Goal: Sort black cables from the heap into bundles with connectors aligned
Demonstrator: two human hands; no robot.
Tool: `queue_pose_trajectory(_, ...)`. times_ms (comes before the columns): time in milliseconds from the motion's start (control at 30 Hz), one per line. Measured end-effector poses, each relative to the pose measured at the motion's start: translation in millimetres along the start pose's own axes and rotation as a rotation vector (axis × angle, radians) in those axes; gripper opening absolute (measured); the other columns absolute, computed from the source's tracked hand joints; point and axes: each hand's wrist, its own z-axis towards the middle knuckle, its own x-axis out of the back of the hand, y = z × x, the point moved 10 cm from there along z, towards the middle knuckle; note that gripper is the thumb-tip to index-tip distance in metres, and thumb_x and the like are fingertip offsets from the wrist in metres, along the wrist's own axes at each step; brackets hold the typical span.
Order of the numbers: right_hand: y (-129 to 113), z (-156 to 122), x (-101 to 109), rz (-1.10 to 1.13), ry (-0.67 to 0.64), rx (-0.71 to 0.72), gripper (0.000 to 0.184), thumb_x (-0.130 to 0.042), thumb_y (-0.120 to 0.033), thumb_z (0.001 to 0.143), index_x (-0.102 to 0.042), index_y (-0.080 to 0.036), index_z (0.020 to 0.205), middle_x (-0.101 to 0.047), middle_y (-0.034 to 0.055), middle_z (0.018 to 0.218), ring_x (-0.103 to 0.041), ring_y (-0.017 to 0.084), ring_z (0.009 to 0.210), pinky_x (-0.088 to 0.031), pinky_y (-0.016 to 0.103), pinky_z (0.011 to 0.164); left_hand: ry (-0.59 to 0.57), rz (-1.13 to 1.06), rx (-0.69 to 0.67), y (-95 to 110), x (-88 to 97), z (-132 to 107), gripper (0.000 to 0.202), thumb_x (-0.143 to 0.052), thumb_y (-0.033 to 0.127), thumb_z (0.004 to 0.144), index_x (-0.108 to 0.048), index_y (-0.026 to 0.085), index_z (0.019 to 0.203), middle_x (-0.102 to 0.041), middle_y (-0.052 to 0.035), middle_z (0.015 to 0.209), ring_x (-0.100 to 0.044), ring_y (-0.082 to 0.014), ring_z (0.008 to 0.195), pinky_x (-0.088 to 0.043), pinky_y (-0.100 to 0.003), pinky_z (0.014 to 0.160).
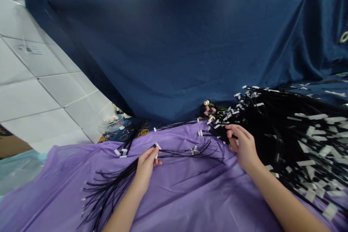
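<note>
My left hand [146, 163] pinches a thin black cord with a white tag [157, 147] at its end, above a purple cloth [190, 195]. A loose bundle of black tagged cords [108, 188] fans out under and left of that wrist. My right hand [241, 145] curls its fingers into the edge of a big heap of black cords with white tags [299, 134] at the right. A few loose cords [198, 150] lie between the two hands.
A dark blue cloth [176, 54] hangs as a backdrop behind the work surface. Small artificial roses [210, 109] lie at its foot. A clear plastic bowl [111, 123] sits at the left near white wall tiles [40, 90].
</note>
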Motion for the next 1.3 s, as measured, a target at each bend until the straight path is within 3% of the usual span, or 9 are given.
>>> queue_pose_trajectory(200, 9, -1, -11, 0.045, -0.092, -0.109, 0.031, -0.066, -0.046, 0.071, -0.065, -0.017, 0.083, -0.048, -0.005, 0.061, -0.022, 0.002, 0.035, -0.016, 0.021, 0.038, -0.024, -0.005, 0.03, -5, -3.3, 0, 0.048, -0.075, 0.058, 0.054, -0.067, 0.013, 0.07, -0.044, 0.0062, 0.043, -0.053, -0.0103, 0.046, -0.048, -0.023, 0.055)
queue_pose_trajectory(300, 22, -8, -28, 0.107, -0.212, -0.286, 0.035, -0.06, -0.049, 0.072, -0.065, -0.016, 0.081, -0.048, -0.0028, 0.061, -0.027, 0.005, 0.037, -0.023, 0.023, 0.039, -0.091, 0.002, 0.118, -18, -12.6, -3, 0.048, -0.075, 0.057, 0.055, -0.067, 0.012, 0.071, -0.043, 0.006, 0.042, -0.052, -0.0099, 0.043, -0.044, -0.021, 0.049)
queue_pose_trajectory(400, 34, -22, -45, 0.222, -0.305, -0.462, 0.029, -0.058, -0.041, 0.068, -0.065, -0.017, 0.083, -0.048, -0.0014, 0.063, -0.033, 0.008, 0.044, -0.028, 0.025, 0.045, -0.173, -0.005, 0.195, -32, -24.0, -9, 0.045, -0.074, 0.055, 0.059, -0.065, 0.013, 0.073, -0.044, 0.0057, 0.043, -0.052, -0.0105, 0.041, -0.038, -0.02, 0.044)
queue_pose_trajectory(533, 47, -36, -59, 0.286, -0.372, -0.557, 0.033, -0.058, -0.028, 0.058, -0.066, -0.018, 0.089, -0.051, 0.0004, 0.068, -0.038, 0.011, 0.053, -0.034, 0.026, 0.051, -0.27, -0.042, 0.296, -42, -36.6, -24, 0.038, -0.075, 0.047, 0.062, -0.062, 0.015, 0.079, -0.063, -0.0008, 0.066, -0.057, -0.0116, 0.048, -0.044, -0.025, 0.05)
queue_pose_trajectory(633, 61, -46, -64, 0.26, -0.426, -0.591, 0.036, -0.06, -0.021, 0.057, -0.065, -0.021, 0.092, -0.054, -0.0003, 0.072, -0.041, 0.011, 0.055, -0.035, 0.025, 0.052, -0.381, -0.056, 0.367, -42, -47.3, -37, 0.034, -0.074, 0.043, 0.065, -0.061, 0.015, 0.081, -0.066, -0.0036, 0.074, -0.058, -0.0126, 0.052, -0.048, -0.028, 0.054)
queue_pose_trajectory(800, 83, -60, -66, 0.116, -0.491, -0.609, 0.044, -0.057, -0.01, 0.055, -0.065, -0.024, 0.096, -0.059, -0.0012, 0.074, -0.048, 0.012, 0.059, -0.038, 0.024, 0.052, -0.484, -0.026, 0.355, -35, -54.2, -44, 0.025, -0.072, 0.037, 0.065, -0.06, 0.016, 0.073, -0.066, -0.0038, 0.081, -0.061, -0.0136, 0.056, -0.051, -0.03, 0.06)
queue_pose_trajectory(1000, 99, -81, -72, 0.07, -0.592, -0.686, 0.043, -0.064, -0.01, 0.06, -0.064, -0.023, 0.101, -0.065, 0.0005, 0.081, -0.06, 0.015, 0.068, -0.046, 0.026, 0.06, -0.527, -0.023, 0.333, -39, -55.2, -44, 0.034, -0.071, 0.048, 0.069, -0.064, 0.016, 0.079, -0.065, -0.0034, 0.074, -0.066, -0.0163, 0.06, -0.049, -0.025, 0.058)
queue_pose_trajectory(1200, 104, -88, -75, 0.084, -0.644, -0.722, 0.044, -0.069, -0.012, 0.062, -0.064, -0.023, 0.104, -0.067, 0.0007, 0.087, -0.064, 0.015, 0.074, -0.051, 0.03, 0.07, -0.46, 0.049, 0.351, -47, -54.7, -36, 0.046, -0.071, 0.057, 0.064, -0.066, 0.017, 0.086, -0.07, -0.0086, 0.079, -0.065, -0.0198, 0.051, -0.044, -0.025, 0.045)
queue_pose_trajectory(1300, 101, -86, -73, 0.073, -0.615, -0.709, 0.043, -0.068, -0.012, 0.063, -0.065, -0.023, 0.104, -0.067, 0.0007, 0.088, -0.065, 0.015, 0.075, -0.052, 0.03, 0.072, -0.404, 0.052, 0.346, -52, -54.5, -31, 0.047, -0.07, 0.06, 0.062, -0.065, 0.018, 0.082, -0.068, -0.0084, 0.071, -0.064, -0.0216, 0.046, -0.042, -0.025, 0.041)
